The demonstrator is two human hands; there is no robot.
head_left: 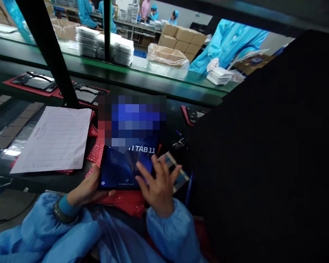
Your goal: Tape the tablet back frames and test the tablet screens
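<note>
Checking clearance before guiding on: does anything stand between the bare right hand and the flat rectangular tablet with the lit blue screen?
Nothing visible does: the bare right hand is over the lower right of the blue-screened flat rectangular tablet, though contact is unclear. The bare left hand holds its lower left corner.

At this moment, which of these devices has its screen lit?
The tablet in the left hand: it glows blue with "TAB 11", while the devices beyond it show no lit screen.

A black post [49, 51] stands ahead left and a dark panel [263, 164] blocks the right; between them (over the tablet [117, 168]) there's room to reach, split farther off by a thinner post [107, 29].
</note>
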